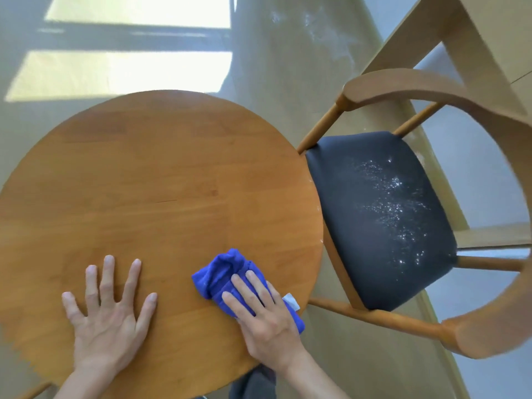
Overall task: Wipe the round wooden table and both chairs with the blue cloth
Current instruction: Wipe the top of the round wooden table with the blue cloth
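Right hand flat, fingers straight, pressing blue cloth on desk near its right edge. Left hand spread flat, bracing beside it. Dusty chair just right of cloth, nearer the right hand.

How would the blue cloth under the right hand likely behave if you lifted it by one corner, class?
The blue cloth lies bunched in soft folds under the right hand, so it would probably droop, not hold shape. It looks light for its bulk. On the smooth table it should slide easily when pushed.
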`<state>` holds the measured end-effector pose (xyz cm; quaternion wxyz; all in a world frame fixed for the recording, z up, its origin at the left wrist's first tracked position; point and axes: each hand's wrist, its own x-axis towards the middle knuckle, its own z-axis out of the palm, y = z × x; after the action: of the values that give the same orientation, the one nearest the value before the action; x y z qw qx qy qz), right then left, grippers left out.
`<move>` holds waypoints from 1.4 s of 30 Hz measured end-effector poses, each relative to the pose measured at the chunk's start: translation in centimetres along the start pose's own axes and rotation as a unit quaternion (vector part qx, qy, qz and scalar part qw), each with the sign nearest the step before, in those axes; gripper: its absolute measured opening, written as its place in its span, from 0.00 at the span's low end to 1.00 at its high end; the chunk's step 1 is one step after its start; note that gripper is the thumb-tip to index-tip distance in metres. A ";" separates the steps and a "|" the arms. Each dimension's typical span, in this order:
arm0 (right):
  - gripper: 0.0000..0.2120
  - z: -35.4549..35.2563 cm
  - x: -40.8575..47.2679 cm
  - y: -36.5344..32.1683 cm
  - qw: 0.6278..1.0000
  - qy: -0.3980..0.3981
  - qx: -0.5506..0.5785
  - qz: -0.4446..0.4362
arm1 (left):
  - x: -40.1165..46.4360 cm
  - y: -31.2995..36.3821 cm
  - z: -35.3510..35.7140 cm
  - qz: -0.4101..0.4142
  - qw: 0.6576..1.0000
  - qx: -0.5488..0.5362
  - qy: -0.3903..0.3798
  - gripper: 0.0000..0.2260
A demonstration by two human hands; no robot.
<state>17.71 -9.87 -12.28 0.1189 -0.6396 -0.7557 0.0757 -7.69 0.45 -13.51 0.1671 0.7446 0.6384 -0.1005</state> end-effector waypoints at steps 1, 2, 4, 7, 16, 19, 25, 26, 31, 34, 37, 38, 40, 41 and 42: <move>0.22 -0.5 -0.5 1.7 1.000 0.001 -0.004 -0.008 | 0.0 0.1 -0.2 -0.005 1.000 -0.002 0.001 0.33; 0.22 -1.1 -0.7 3.5 1.000 0.002 -0.005 -0.010 | -0.1 0.3 -0.3 -0.009 1.000 -0.007 0.005 0.32; 0.22 -2.4 -0.2 7.6 1.000 0.003 -0.008 0.005 | -0.1 0.8 -0.6 -0.017 0.999 -0.029 0.014 0.31; 0.19 -3.6 2.9 12.9 0.999 0.009 -0.024 0.042 | 0.1 0.9 -0.5 -0.003 0.998 -0.049 0.037 0.29; 0.25 -3.6 18.0 20.2 0.957 0.043 0.048 0.283 | 0.2 0.5 0.4 -0.020 0.998 -0.016 0.053 0.30; 0.25 -2.9 19.6 18.9 0.960 0.047 -0.009 0.275 | 0.2 0.4 0.0 -0.021 0.999 -0.024 0.038 0.30; 0.24 -1.6 18.6 9.7 0.985 0.040 0.011 0.169 | -0.1 0.5 -0.7 -0.017 1.000 -0.023 0.008 0.30; 0.24 -1.1 17.8 7.4 0.987 0.030 0.031 0.153 | -0.1 0.5 -1.0 -0.020 1.000 -0.019 -0.002 0.30; 0.25 -0.8 12.9 -0.5 0.994 -0.029 0.108 0.016 | -0.3 1.2 -3.2 -0.026 0.999 -0.017 -0.033 0.33; 0.22 -2.4 11.6 0.3 0.991 -0.034 0.113 -0.061 | 0.0 1.8 -4.6 -0.051 0.997 -0.040 -0.036 0.32; 0.22 -4.7 10.5 2.5 0.994 0.008 0.059 0.087 | 0.8 2.6 -6.0 -0.059 0.996 -0.067 -0.006 0.30; 0.23 -5.3 9.9 3.0 0.989 -0.003 0.042 0.138 | 1.1 3.0 -6.5 -0.051 0.996 -0.073 0.010 0.29; 0.24 -5.9 8.8 3.5 0.979 -0.086 0.013 0.185 | 1.9 4.0 -7.6 -0.029 0.995 -0.084 0.040 0.26; 0.25 -5.9 8.5 3.6 0.972 -0.136 0.005 0.192 | 2.4 4.4 -8.1 -0.015 0.994 -0.090 0.055 0.25; 0.25 -5.8 8.4 3.7 0.964 -0.175 0.005 0.198 | 2.9 4.9 -8.5 0.005 0.993 -0.093 0.069 0.23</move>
<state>21.57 -1.21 -6.98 -0.0293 -0.7527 -0.6226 0.2120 -2.92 5.65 -6.09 0.1918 0.7340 0.6514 0.0122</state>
